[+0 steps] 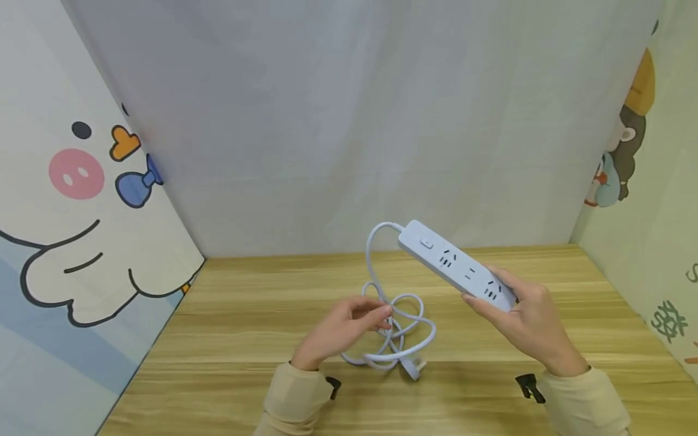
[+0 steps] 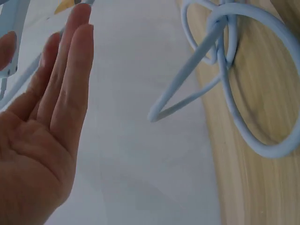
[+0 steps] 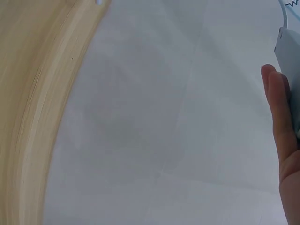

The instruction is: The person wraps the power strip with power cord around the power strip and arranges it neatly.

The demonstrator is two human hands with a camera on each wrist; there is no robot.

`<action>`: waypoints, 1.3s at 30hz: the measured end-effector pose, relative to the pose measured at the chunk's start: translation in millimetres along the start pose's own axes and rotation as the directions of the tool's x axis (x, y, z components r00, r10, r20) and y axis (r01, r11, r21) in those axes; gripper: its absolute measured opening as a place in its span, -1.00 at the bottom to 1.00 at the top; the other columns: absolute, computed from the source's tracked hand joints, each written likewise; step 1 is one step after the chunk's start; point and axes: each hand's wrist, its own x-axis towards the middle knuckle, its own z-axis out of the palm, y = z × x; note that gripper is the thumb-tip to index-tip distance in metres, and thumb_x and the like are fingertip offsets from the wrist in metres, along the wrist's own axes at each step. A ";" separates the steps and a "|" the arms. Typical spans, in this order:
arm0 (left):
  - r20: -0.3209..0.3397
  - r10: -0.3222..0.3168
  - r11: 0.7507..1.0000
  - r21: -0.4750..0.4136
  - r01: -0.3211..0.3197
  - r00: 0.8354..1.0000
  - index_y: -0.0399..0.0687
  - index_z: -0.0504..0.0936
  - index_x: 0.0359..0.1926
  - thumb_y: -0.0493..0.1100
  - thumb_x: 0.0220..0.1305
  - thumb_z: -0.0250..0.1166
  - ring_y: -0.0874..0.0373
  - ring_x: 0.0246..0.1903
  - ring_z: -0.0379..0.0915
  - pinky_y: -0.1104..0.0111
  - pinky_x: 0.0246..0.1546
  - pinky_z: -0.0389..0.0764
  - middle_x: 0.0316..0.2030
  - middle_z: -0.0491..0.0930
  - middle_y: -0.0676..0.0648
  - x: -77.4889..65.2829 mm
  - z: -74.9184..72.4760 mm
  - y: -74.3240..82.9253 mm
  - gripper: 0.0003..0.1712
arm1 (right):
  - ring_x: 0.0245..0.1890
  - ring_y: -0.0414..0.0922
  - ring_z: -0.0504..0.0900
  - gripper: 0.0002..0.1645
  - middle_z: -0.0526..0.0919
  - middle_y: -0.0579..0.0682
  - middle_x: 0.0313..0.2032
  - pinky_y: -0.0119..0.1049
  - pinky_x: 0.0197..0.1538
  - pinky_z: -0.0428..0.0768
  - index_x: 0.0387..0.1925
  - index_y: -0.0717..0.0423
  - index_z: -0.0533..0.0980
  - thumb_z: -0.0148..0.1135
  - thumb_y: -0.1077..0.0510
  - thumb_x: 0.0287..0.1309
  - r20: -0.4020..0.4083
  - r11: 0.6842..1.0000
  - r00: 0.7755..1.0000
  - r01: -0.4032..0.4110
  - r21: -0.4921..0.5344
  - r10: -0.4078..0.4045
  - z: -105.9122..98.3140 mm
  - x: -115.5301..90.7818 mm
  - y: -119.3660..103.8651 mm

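A white power strip [image 1: 457, 264] is held up above the table by my right hand [image 1: 533, 321], which grips its lower right end between thumb and fingers. Its switch end points up and to the left, with the sockets facing me. From that end a white cord [image 1: 369, 254] curves down into loose loops, and the plug [image 1: 410, 368] lies at the near side of them. My left hand [image 1: 346, 327] is beside the cord with its fingers extended. In the left wrist view the fingers [image 2: 75, 79] look straight, and part of the cord runs behind them. The right wrist view shows only a sliver of the strip [image 3: 293, 70].
The wooden table [image 1: 245, 339] reaches back to a pale grey cloth [image 1: 327, 121]. Panels with cartoon prints stand on the left [image 1: 71, 242] and right [image 1: 632, 242]. A black clip [image 1: 529, 387] shows by the right cuff, another [image 1: 332, 386] by the left cuff.
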 end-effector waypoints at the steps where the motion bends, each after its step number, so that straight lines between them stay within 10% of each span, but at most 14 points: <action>1: -0.037 -0.005 1.000 -0.010 0.004 0.999 -0.17 0.66 0.09 0.10 0.42 0.28 -0.07 -0.02 0.70 0.27 0.07 0.66 -0.06 0.75 -0.13 1.2 0.9 -1.5 -0.54 | -0.42 -0.38 0.59 -0.36 0.78 0.22 -0.22 -0.58 -0.46 0.54 0.08 0.29 0.62 0.57 0.41 -0.15 -0.001 1.000 1.000 -0.002 0.007 0.002 0.1 -0.1 -0.2; 14: -0.049 0.167 0.963 -0.207 -0.174 0.985 -0.26 0.66 -0.03 -0.03 0.56 0.11 -0.08 0.00 0.70 0.20 0.16 0.63 -0.09 0.76 -0.21 7.8 3.3 -5.9 -0.63 | -0.50 -0.40 0.56 -0.36 0.78 0.25 -0.27 -0.57 -0.55 0.50 0.07 0.29 0.63 0.58 0.41 -0.19 -0.054 1.000 0.998 -0.018 -0.012 0.017 0.1 0.8 2.4; 22: -0.096 0.170 0.874 -0.445 -0.195 0.981 -0.37 0.52 0.12 -0.19 0.56 0.10 0.20 -0.32 0.70 0.27 -0.07 0.72 -0.41 0.67 0.06 3.5 1.6 2.3 -0.68 | -0.55 -0.38 0.50 -0.41 0.77 0.26 -0.33 -0.57 -0.58 0.44 0.00 0.32 0.64 0.60 0.33 -0.19 -0.093 0.990 0.994 -0.068 -0.123 0.056 -2.1 0.4 13.0; 31: 0.068 0.316 0.764 -0.609 -0.212 0.946 -0.33 0.27 0.45 -0.24 0.58 0.04 0.28 -0.40 0.61 0.31 -0.04 0.70 -0.47 0.54 0.10 -10.0 -1.4 14.7 -0.48 | -0.60 -0.32 0.50 -0.47 0.77 0.31 -0.34 -0.52 -0.62 0.43 -0.04 0.34 0.66 0.60 0.20 -0.08 -0.066 0.974 0.985 -0.170 -0.148 0.162 3.1 0.8 9.0; 39: 0.333 0.365 0.846 -0.509 -0.160 0.870 -0.54 0.49 -0.02 -0.36 0.29 0.36 0.15 -0.17 0.75 0.35 -0.09 0.70 -0.25 0.75 -0.28 -15.8 6.4 18.7 -0.65 | -0.59 -0.44 0.49 -0.49 0.77 0.29 -0.37 -0.58 -0.60 0.43 -0.12 0.37 0.67 0.63 0.27 -0.18 -0.179 0.983 0.975 -0.154 -0.104 0.134 7.8 2.4 -1.9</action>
